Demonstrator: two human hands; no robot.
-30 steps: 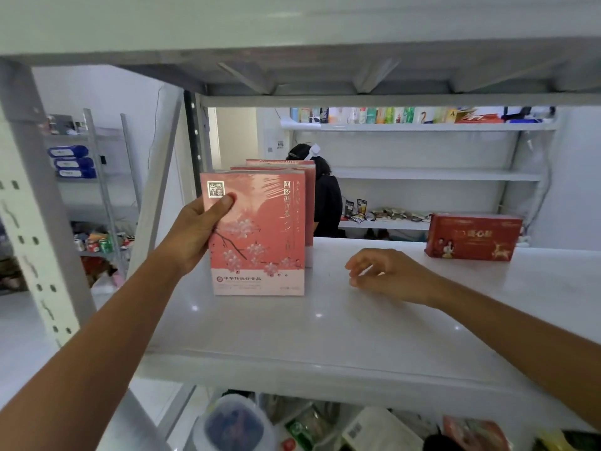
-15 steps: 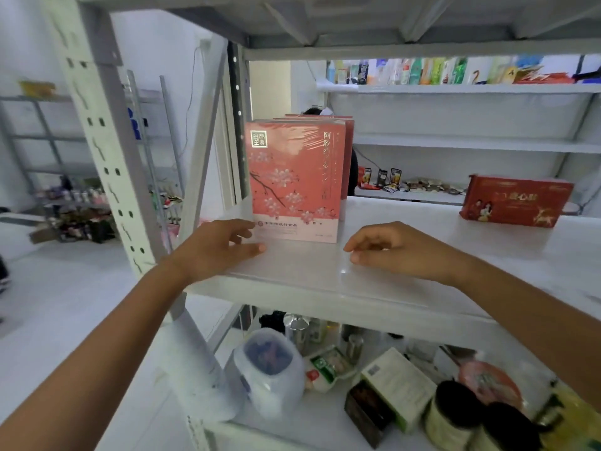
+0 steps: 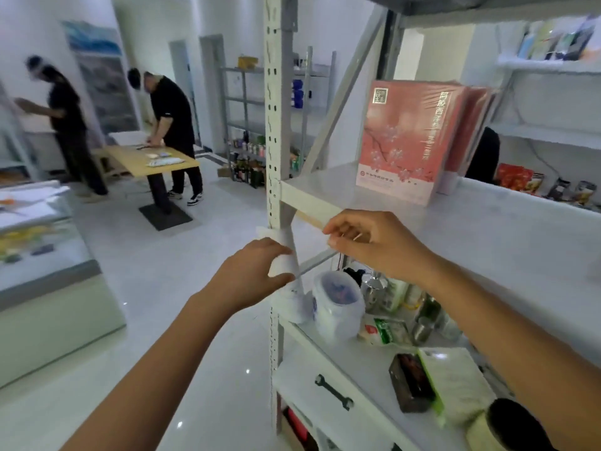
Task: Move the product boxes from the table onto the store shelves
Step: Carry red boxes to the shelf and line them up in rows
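head camera, close, facing down-left past shelf (image 3: 374, 193) corner.

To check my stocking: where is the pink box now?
In the head view, the pink box stands upright on the white shelf, right of the perforated post.

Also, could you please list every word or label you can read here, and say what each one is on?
"阿胶西": top of the vertical gold column on the front pink cherry-blossom cardboard box; characters below blur.
Gold square seal at its top left: unreadable.
Small print on its pale bottom strip: too blurred.
Green-and-white packet on the lower white shelf: too small.
Nothing else legible.
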